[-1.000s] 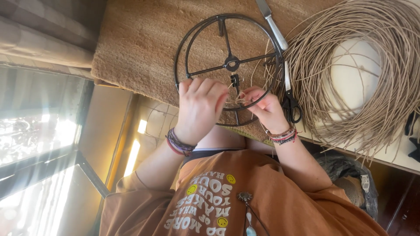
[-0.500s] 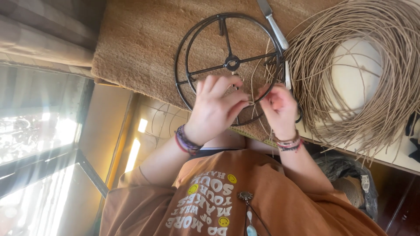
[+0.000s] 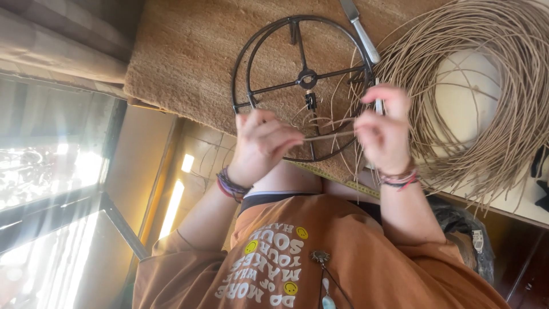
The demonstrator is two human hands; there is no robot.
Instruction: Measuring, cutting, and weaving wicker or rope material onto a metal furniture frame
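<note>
Both hands have pulled apart since a moment ago: our left hand (image 3: 260, 143) and right hand (image 3: 384, 123) each pinch an end of a taut cane strand (image 3: 329, 136) above the black wire frame (image 3: 302, 86) near the mat's (image 3: 189, 51) front edge. Coiled cane (image 3: 503, 91) crowds the right side.

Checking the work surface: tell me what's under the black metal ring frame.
The black metal ring frame lies on a coarse brown fibre mat. Both hands, left hand and right hand, cover its lower rim; what lies beneath the mat is hidden.
</note>
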